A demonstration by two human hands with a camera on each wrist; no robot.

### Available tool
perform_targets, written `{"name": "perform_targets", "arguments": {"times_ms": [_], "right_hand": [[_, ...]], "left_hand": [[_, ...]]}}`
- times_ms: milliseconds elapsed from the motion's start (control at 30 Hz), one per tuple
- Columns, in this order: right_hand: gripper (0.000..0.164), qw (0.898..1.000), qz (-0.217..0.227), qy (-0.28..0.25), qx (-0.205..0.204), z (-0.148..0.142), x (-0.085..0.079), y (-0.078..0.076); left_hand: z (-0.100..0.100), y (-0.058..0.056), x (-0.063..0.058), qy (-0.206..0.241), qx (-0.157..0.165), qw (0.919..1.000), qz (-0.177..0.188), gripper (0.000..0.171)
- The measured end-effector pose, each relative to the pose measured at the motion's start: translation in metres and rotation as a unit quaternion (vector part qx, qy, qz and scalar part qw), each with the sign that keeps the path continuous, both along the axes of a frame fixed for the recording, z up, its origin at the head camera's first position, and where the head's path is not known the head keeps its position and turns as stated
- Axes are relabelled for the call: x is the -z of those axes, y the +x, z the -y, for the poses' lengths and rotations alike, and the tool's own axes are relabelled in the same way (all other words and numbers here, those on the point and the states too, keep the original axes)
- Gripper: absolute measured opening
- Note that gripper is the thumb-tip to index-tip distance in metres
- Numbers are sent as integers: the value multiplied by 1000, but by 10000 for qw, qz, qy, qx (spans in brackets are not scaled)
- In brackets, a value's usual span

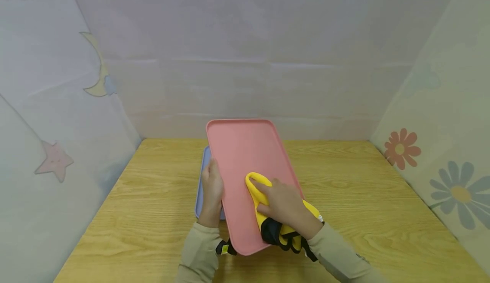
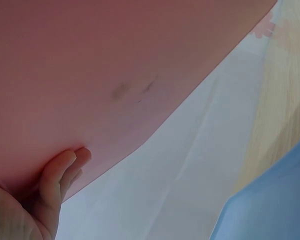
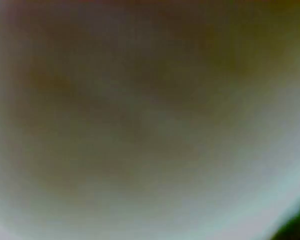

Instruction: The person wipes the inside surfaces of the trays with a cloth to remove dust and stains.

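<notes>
My left hand (image 1: 212,189) grips the long left edge of a pink tray (image 1: 243,147), thumb on the face and fingers behind. The tray is raised and tilted, its inner face toward the head camera. In the left wrist view, the fingers (image 2: 60,172) lie against the tray's underside (image 2: 115,45), which has a few dark smudges. A bunched yellow cloth (image 1: 257,195) with black trim is in my right hand (image 1: 285,202), which presses it on the lower right part of the tray's face. The right wrist view is only a dark blur.
A blue tray (image 1: 200,198) lies on the wooden table (image 1: 153,198) behind the pink one, mostly hidden by it. Printed fabric walls (image 1: 245,87) enclose the table at the back and on both sides.
</notes>
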State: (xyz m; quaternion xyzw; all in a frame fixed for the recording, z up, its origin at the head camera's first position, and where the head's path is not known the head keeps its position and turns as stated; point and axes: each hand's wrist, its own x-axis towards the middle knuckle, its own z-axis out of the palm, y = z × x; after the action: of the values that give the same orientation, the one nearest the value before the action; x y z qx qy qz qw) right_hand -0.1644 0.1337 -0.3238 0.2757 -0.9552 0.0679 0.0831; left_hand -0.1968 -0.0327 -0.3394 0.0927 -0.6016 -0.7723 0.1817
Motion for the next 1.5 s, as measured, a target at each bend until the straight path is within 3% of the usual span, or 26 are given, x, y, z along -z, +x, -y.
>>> {"name": "perform_targets", "arguments": {"times_ms": [200, 333, 633, 833, 1100, 1500], "right_hand": [[60, 9985, 389, 67, 388, -12, 3, -6], [59, 9969, 506, 104, 600, -23, 6, -12], [54, 9867, 781, 812, 1169, -54, 19, -24], [55, 9889, 922, 660, 960, -62, 19, -23], [59, 9866, 1489, 95, 664, -58, 20, -12], [56, 9917, 1279, -36, 139, -32, 11, 8]], "left_hand": [[2, 0, -1, 2, 9, 10000, -3, 39], [5, 1, -3, 128, 191, 9997, -30, 39], [6, 0, -7, 128, 263, 9995, -118, 38], [5, -2, -6, 68, 327, 9994, -78, 38], [7, -2, -4, 277, 491, 9983, -165, 38], [8, -4, 0, 374, 592, 9969, -364, 39]]}}
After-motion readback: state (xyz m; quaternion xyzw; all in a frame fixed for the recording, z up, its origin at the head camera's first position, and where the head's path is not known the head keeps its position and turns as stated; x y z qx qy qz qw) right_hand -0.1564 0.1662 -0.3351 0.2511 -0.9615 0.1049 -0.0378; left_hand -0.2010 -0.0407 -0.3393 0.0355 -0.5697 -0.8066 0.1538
